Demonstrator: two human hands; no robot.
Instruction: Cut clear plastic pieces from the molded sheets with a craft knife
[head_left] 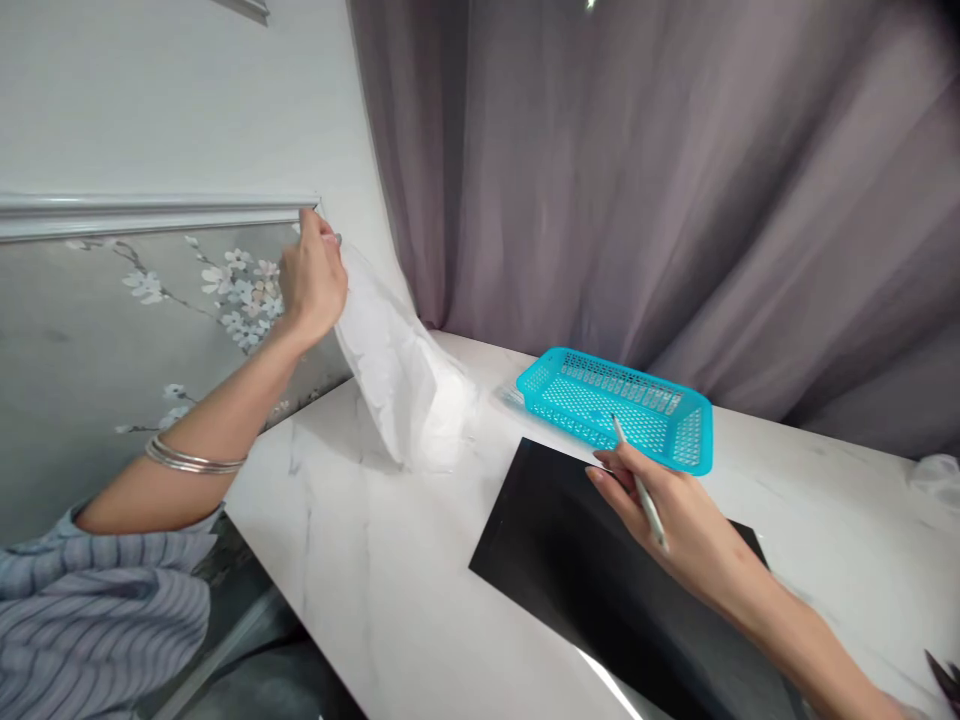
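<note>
Sleeve (97,600): striped, near left, pushed up above the elbow.
Bangles (193,460): thin and silver, on the left wrist.
Wall panel (112,330): grey with white blossom, at the left, under a pale moulding (150,213).
Left hand (311,280): raised to the right end of the moulding, fingers closed, pinching the top of the white sheet.
White sheet (397,370): thin and creased; it hangs from that hand, and its lower end rests on the table.
Table (360,580): white marble, running from near left to far right.
Black sheet (555,560): glossy, flat on the table, just near of the basket.
Basket (697,440): turquoise mesh, shallow, on the table's far side.
Pen (643,495): slim and white, one end pointing at the basket.
Right hand (675,525): over the black sheet, fingers wrapped round the pen.
Curtain (675,200): mauve folds behind the table.
</note>
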